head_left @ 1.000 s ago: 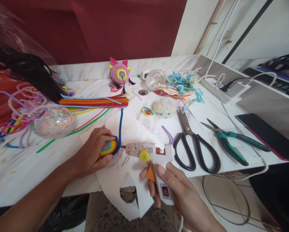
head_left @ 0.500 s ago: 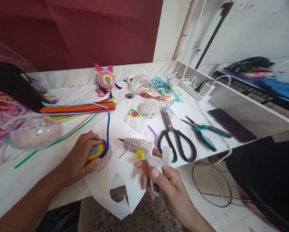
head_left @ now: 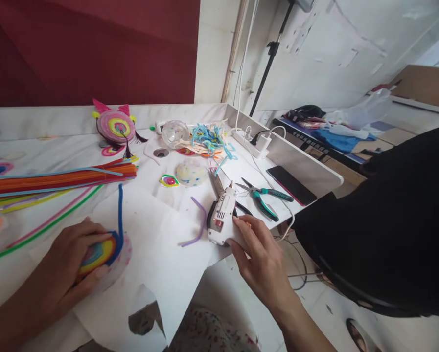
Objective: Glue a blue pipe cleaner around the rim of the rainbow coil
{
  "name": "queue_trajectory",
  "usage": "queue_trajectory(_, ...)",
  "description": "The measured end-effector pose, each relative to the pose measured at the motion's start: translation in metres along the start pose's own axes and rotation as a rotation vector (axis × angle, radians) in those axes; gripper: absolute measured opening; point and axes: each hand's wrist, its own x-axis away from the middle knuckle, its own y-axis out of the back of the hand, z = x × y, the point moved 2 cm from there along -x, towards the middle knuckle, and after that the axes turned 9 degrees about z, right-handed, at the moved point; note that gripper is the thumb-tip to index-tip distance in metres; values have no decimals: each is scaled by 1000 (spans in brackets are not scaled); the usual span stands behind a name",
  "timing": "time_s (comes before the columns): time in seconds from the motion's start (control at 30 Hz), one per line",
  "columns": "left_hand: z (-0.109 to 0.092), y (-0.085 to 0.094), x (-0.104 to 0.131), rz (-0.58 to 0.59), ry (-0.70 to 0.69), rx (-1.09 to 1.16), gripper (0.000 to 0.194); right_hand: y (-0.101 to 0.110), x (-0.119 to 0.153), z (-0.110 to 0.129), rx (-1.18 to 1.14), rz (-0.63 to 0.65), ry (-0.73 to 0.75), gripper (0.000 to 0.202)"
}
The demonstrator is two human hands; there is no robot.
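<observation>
My left hand (head_left: 70,261) grips a clear plastic dome (head_left: 126,252) whose top bears a coil of rainbow pipe cleaner (head_left: 103,252). From that coil a loose blue end (head_left: 120,210) stands up. At the table's front edge, my right hand (head_left: 261,252) is closed around the handle of a white hot glue gun (head_left: 224,210). Its nozzle points away from me, and the gun lies over the black-handled scissors (head_left: 216,183), hiding much of them. A bent purple pipe cleaner (head_left: 203,220) is just left of the gun; green-handled pliers (head_left: 265,198) are to its right.
A bundle of pipe cleaners (head_left: 61,178) lies at left, near a pink eared ornament (head_left: 114,127). Clear domes, including a speckled dome (head_left: 191,172), and tangled cut pieces (head_left: 208,139) sit farther back. A phone (head_left: 291,185) and a power strip (head_left: 254,149) are at right.
My right hand has moved the glue gun right and away from me, turning its nozzle forward, onto the scissors. The left hand still holds the dome. The view has swung right.
</observation>
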Motion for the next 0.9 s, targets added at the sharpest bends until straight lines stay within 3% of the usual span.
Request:
queue_trajectory(0.17,-2,2,-1,-1,-32,-22,38,-15,-3,-10,132,4,31,33)
queue_trajectory(0.33,-9,5,-5,31,-68,-82,33,-23,-6,-19,190,89,22,31)
queue_trajectory(0.53,-20,8,-9,57,-95,-92,27,-17,-8,-19,273,146,37,30)
queue_trajectory(0.63,-24,7,-9,61,-79,-68,28,-1,-15,-1,263,61,50,24)
queue_trajectory(0.73,-23,5,-9,49,-71,-35,30,7,-32,31,-58,22,137,19)
queue_trajectory(0.8,-21,4,-9,35,-86,-11,32,0,-50,56,-327,84,203,19)
queue_trajectory(0.9,-17,3,-9,27,-101,9,34,-28,-80,89,-509,203,282,19)
